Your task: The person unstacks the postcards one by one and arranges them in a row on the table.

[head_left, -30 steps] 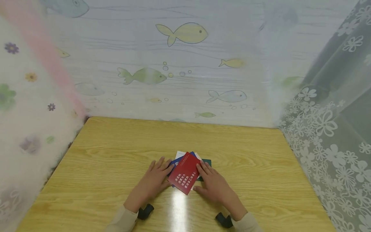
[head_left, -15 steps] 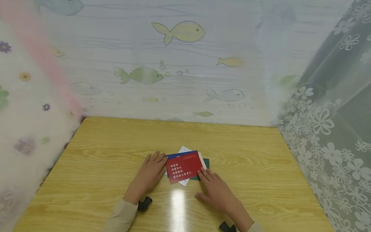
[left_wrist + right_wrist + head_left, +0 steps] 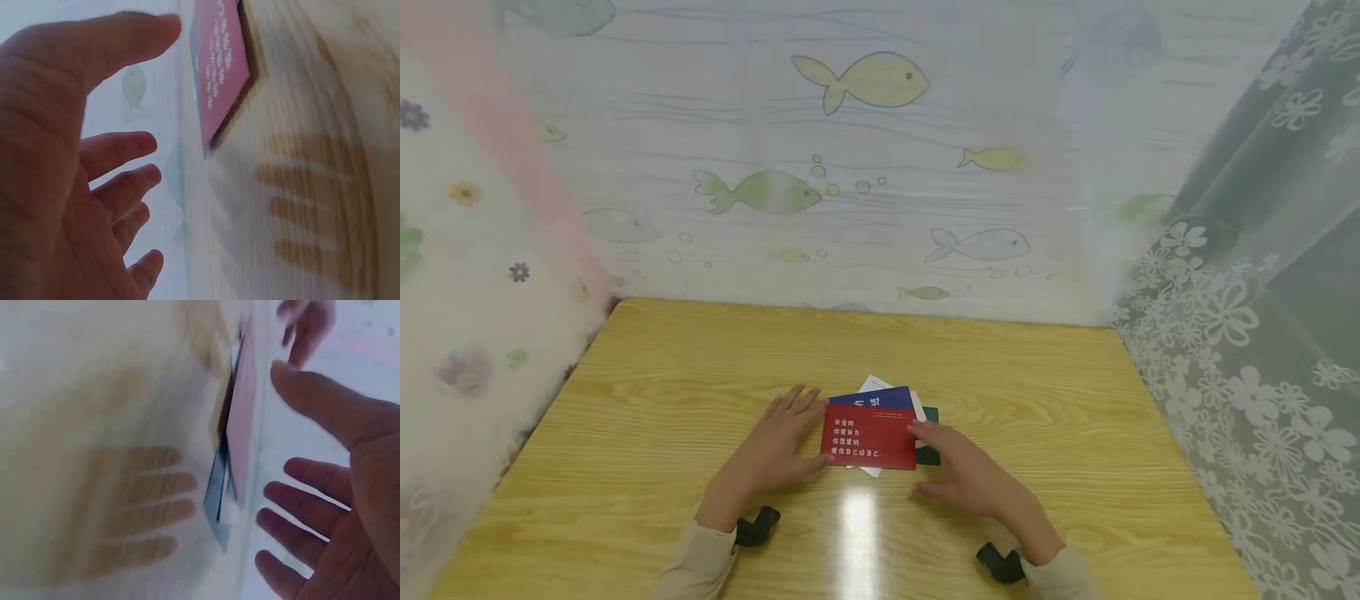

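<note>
A red card (image 3: 868,436) with white lettering lies on top of a small loose pile on the wooden table (image 3: 662,392). Under it show a blue card (image 3: 880,397), a white card (image 3: 874,384) and a dark green card (image 3: 929,435). My left hand (image 3: 778,442) lies open at the pile's left edge, fingers straight, thumb near the red card's lower left corner. My right hand (image 3: 970,471) is open at the pile's right edge, fingertips at the red card. The left wrist view shows the red card (image 3: 222,65) beyond the open left hand (image 3: 75,162); the right wrist view shows the open right hand (image 3: 325,506) beside the red card (image 3: 242,419).
The table meets a wall with fish wallpaper (image 3: 865,167) at the back. A flowered fabric (image 3: 467,317) hangs along the left side and a lace curtain (image 3: 1247,350) along the right. Bare tabletop lies around the pile on all sides.
The red card has turned from tilted to lying square and level on the pile. Both hands have slid outward to the pile's left and right edges.
</note>
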The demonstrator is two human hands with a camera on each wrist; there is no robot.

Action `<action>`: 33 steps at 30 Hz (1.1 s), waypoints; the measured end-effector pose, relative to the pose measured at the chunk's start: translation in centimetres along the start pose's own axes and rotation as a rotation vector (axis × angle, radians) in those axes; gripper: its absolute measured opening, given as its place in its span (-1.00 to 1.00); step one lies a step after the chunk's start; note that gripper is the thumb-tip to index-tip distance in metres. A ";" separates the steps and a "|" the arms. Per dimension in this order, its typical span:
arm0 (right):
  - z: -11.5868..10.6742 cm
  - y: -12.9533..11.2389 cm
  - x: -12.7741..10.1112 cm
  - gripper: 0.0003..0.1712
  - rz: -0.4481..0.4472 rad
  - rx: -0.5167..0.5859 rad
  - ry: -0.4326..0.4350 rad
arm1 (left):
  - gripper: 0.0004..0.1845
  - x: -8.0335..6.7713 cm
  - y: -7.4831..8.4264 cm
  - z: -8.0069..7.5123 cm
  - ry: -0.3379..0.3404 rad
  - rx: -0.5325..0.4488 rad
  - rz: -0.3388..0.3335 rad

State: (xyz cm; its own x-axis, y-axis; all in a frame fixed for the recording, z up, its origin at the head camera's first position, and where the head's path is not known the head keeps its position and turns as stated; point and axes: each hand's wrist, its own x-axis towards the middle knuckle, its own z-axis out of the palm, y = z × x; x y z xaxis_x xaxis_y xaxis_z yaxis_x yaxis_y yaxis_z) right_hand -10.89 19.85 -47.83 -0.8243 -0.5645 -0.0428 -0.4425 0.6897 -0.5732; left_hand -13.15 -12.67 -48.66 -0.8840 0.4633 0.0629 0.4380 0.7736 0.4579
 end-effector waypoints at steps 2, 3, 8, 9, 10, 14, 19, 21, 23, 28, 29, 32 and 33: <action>-0.4 0.7 1.0 -0.05 0.001 0.008 0.014 | -0.07 0.1 0.0 -0.1 -0.012 -0.019 0.007; -0.5 1.1 1.4 0.00 0.008 0.002 0.017 | -0.05 0.1 0.0 -0.1 -0.021 -0.027 0.004; -0.5 2.6 3.2 0.22 0.030 -0.024 0.001 | 0.02 0.3 -0.2 -0.1 -0.076 -0.075 -0.029; -0.5 2.9 3.4 0.24 0.031 -0.029 -0.003 | 0.03 0.3 -0.3 -0.1 -0.086 -0.080 -0.037; -0.4 3.1 3.6 0.25 0.031 -0.029 -0.007 | 0.04 0.3 -0.4 0.0 -0.092 -0.082 -0.042; -0.4 3.7 4.0 0.26 0.040 -0.034 -0.016 | 0.05 0.4 -0.7 0.2 -0.097 -0.074 -0.056; -0.4 3.9 4.1 0.23 0.042 -0.025 -0.010 | 0.06 0.8 -1.1 0.2 -0.083 -0.076 -0.055; -0.4 4.0 4.1 0.21 0.040 -0.019 -0.009 | 0.07 0.9 -1.2 0.1 -0.083 -0.074 -0.054; -0.4 4.0 4.2 0.19 0.036 -0.013 -0.012 | 0.06 1.0 -1.4 0.1 -0.087 -0.070 -0.057; -0.5 3.9 4.2 0.13 0.029 0.003 -0.008 | 0.02 1.3 -1.7 0.2 -0.091 -0.078 -0.054; -0.5 3.8 4.2 0.11 0.028 0.008 -0.006 | 0.02 1.3 -1.8 0.2 -0.092 -0.079 -0.052; -0.6 3.8 4.1 0.08 0.025 0.011 0.006 | 0.02 1.4 -1.8 0.2 -0.093 -0.090 -0.044; -0.6 3.8 4.1 0.08 0.024 0.008 0.009 | 0.02 1.5 -1.8 0.3 -0.091 -0.092 -0.040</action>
State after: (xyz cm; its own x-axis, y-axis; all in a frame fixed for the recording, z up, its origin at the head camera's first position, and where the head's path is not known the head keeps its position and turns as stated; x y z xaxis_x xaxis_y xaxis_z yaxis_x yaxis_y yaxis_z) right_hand -16.21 20.42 -49.68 -0.8378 -0.5437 -0.0498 -0.4194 0.6994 -0.5788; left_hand -15.22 -13.27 -49.63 -0.8799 0.4737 -0.0357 0.3826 0.7512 0.5379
